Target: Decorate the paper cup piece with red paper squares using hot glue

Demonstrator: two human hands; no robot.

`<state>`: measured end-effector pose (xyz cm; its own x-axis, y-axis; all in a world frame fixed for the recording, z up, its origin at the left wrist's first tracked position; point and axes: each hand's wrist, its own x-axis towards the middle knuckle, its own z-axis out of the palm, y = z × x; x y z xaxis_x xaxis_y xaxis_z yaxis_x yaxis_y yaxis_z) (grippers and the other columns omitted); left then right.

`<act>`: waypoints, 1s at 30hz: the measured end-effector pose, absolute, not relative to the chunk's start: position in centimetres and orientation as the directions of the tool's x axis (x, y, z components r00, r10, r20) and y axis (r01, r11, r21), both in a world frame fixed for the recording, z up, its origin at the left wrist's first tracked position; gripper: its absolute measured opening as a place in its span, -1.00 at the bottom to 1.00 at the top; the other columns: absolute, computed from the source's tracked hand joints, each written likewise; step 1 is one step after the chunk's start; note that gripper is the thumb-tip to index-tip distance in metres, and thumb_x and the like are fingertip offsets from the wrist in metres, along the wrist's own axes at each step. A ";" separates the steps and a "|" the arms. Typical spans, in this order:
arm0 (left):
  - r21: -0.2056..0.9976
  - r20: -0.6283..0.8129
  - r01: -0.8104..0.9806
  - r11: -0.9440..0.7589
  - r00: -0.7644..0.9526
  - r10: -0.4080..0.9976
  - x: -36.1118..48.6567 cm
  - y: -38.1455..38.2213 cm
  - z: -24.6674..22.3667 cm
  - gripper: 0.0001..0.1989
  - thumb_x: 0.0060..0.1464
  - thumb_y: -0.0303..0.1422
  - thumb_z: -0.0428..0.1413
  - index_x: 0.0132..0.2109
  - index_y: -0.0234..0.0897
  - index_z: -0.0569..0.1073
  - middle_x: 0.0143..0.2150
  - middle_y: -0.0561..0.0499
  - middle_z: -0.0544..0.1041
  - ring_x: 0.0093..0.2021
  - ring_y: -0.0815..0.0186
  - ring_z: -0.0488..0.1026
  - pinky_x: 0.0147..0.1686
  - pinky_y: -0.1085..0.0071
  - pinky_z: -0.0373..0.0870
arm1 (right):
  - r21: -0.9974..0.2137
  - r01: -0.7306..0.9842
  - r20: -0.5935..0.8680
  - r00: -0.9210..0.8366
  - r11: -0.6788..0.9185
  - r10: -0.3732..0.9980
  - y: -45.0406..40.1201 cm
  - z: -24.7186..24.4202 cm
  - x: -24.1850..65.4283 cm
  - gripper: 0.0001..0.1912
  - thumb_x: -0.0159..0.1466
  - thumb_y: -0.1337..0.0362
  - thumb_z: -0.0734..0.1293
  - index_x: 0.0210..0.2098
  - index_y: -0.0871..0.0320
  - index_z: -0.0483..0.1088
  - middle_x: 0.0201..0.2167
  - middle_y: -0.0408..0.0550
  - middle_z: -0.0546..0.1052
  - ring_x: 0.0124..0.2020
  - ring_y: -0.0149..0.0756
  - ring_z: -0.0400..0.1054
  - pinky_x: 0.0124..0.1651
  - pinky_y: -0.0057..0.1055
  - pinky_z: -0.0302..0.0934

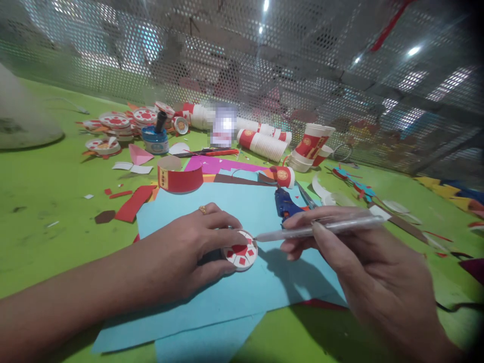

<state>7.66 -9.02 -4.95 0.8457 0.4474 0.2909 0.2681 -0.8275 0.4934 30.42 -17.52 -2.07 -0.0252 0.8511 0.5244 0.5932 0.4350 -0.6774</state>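
My left hand (204, 242) grips a small round white paper disc (247, 256) with red patches and drawn dark lines, thumb and fingers at its left side. The disc rests on light blue paper (174, 302). In my right hand (363, 262) is a pen (295, 233) with a clear barrel, held between thumb and fingers. Its tip is at the disc's upper right edge, where I cannot tell if it touches. A blue glue gun (285, 204) lies beyond my right hand, partly hidden by the fingers.
Beyond the blue paper are a red paper ring (181, 179), a blue jar (155, 140), a box cutter (215, 152) and stacked paper cups (262, 144). Finished-looking disc crafts (117, 123) crowd the back left. Paper scraps (134, 204) litter the green table (45, 201). Scissors (305, 195) lie near the glue gun.
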 end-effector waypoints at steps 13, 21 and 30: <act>0.465 0.230 0.303 -0.832 0.866 0.444 7.7 -9.1 -4.8 -0.73 0.31 -0.29 0.02 0.11 -0.11 0.44 0.02 -0.06 0.45 -0.05 0.17 0.35 -0.02 0.21 0.25 | -0.674 0.582 0.565 0.010 0.455 0.825 -17.9 -1.9 30.5 -0.84 0.36 0.40 0.27 -0.24 0.13 0.50 -0.26 -0.08 0.57 -0.38 -0.41 0.55 -0.32 -0.55 0.51; 0.441 0.215 0.334 -0.833 0.862 0.459 7.8 -9.6 -4.7 -0.73 0.33 -0.29 -0.02 0.10 -0.11 0.45 0.02 -0.07 0.43 -0.07 0.19 0.34 -0.01 0.21 0.23 | -0.705 0.583 0.594 0.175 0.404 0.785 -18.2 -1.5 30.9 -0.83 0.35 0.36 0.29 -0.21 0.05 0.53 -0.30 -0.12 0.59 -0.39 -0.36 0.56 -0.37 -0.52 0.52; 0.448 0.230 0.326 -0.832 0.858 0.460 7.9 -9.6 -4.6 -0.74 0.33 -0.29 -0.02 0.08 -0.11 0.47 0.01 -0.07 0.43 -0.07 0.19 0.33 -0.03 0.23 0.24 | -0.710 0.607 0.582 0.219 0.358 0.783 -18.4 -1.5 30.7 -0.85 0.32 0.37 0.32 -0.21 0.05 0.53 -0.34 -0.15 0.60 -0.39 -0.35 0.56 -0.38 -0.52 0.51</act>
